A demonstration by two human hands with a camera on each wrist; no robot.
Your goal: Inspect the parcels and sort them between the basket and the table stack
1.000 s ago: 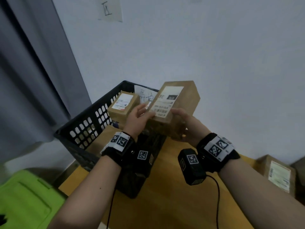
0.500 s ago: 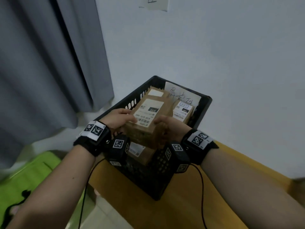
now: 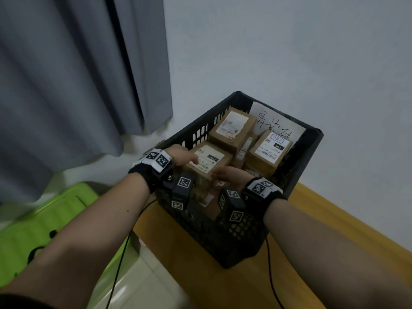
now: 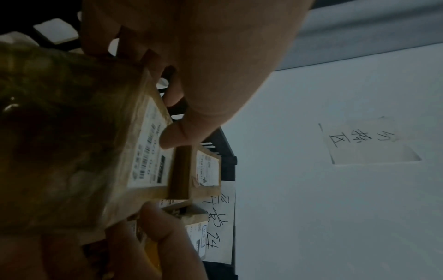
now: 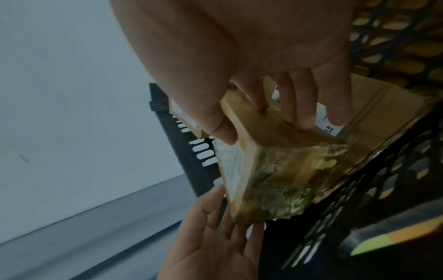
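both hands hold one brown parcel (image 3: 206, 160) label-up inside the black basket (image 3: 296, 157), at its near left corner. the left hand (image 3: 181, 153) clasps its left side, thumb on the label; the right hand (image 3: 229, 176) grips its right end, thumb on top. other labelled parcels (image 3: 231, 129) lie beyond it, the basket standing on a wooden table (image 3: 312, 219)

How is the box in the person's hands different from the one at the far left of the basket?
The held box is gripped by both hands, left hand and right hand; the far-left box lies untouched. The held box is nearer the person. Both are brown cardboard with white labels, inside the black basket.
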